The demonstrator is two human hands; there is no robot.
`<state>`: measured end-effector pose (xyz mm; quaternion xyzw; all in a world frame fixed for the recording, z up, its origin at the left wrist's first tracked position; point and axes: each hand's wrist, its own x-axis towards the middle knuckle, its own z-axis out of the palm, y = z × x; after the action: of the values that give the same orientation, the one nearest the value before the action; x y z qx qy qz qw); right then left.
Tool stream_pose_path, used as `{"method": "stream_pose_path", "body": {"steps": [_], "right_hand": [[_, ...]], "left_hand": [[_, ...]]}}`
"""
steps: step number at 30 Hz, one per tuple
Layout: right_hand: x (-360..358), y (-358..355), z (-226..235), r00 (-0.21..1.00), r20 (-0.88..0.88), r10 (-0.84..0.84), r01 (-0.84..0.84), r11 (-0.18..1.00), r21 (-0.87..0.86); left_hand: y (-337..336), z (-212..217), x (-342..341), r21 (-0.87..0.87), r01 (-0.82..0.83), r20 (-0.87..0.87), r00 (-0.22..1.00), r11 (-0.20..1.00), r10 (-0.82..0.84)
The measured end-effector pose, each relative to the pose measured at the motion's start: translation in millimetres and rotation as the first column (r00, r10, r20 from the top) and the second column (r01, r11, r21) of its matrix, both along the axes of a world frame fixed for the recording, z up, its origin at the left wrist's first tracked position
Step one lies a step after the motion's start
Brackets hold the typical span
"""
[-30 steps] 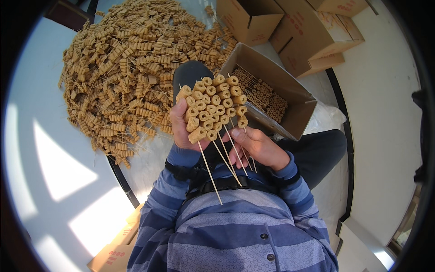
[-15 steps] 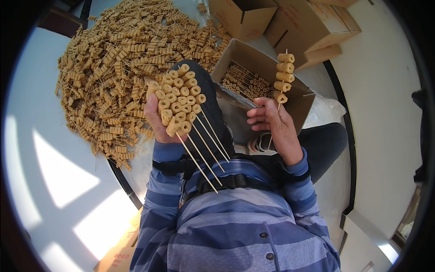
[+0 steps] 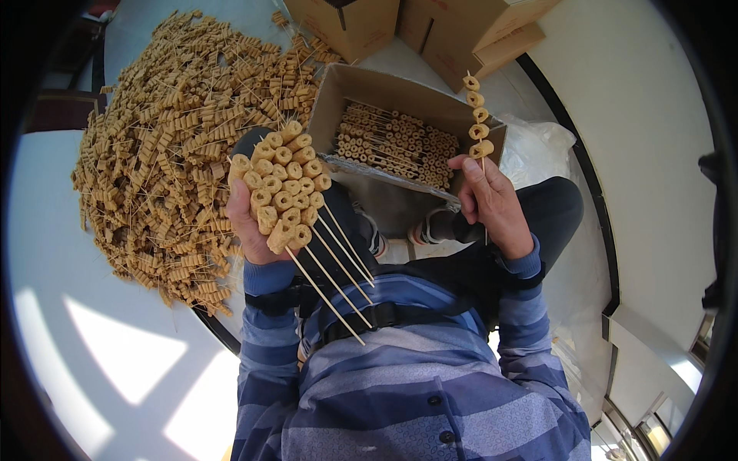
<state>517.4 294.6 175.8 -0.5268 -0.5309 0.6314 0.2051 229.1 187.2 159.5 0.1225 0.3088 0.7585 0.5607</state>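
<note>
My left hand [image 3: 247, 223] is closed round a bundle of skewers [image 3: 286, 184], each threaded with golden-brown, ring-like tubes of food. Their bare wooden ends slant down toward my waist, and the palm side of the hand is hidden behind the food. Between thumb and fingers, my right hand [image 3: 498, 201] pinches a single skewer [image 3: 478, 117] of the same tubes, held nearly upright with the food end up. Its bare stick runs down past the palm. Just left of this hand stands an open cardboard box [image 3: 407, 81] with rows of skewers [image 3: 396, 146] laid inside.
A large heap of skewers [image 3: 177, 161] covers the floor at the left. More cardboard boxes [image 3: 461, 34] stand at the back, and clear plastic sheeting [image 3: 542, 142] lies right of the open box. My bent knees [image 3: 550, 203] flank the space before the box.
The single skewer in my right hand has turned, showing its tubes more end-on. My view has shifted, so more of the open box's inside shows. Both hands keep their hold.
</note>
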Motion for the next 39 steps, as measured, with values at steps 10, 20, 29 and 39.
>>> {"method": "stream_pose_path", "body": {"steps": [10,20,29,39], "right_hand": [[-28.0,-27.3,-9.3,0.890,0.239,0.390,-0.446,0.855,0.265],[-103.2,-89.4,-25.5,0.531,0.461,0.711,-0.724,0.098,0.683],[-103.2,-59.4,10.5,0.505,0.445,0.740,-0.828,0.271,0.491],[-165.4,-30.5,75.9,0.834,-0.102,0.543,-0.445,0.770,0.458]], "left_hand": [[4.8,18.9,-7.6,0.239,0.096,0.171,0.975,0.966,-0.139],[-39.5,74.5,-57.8,0.201,0.021,0.048,0.998,0.979,-0.032],[-29.7,47.7,-57.7,0.162,-0.083,-0.046,0.995,0.983,0.091],[8.8,64.6,-19.9,0.227,-0.075,-0.384,0.909,0.971,0.160]]}}
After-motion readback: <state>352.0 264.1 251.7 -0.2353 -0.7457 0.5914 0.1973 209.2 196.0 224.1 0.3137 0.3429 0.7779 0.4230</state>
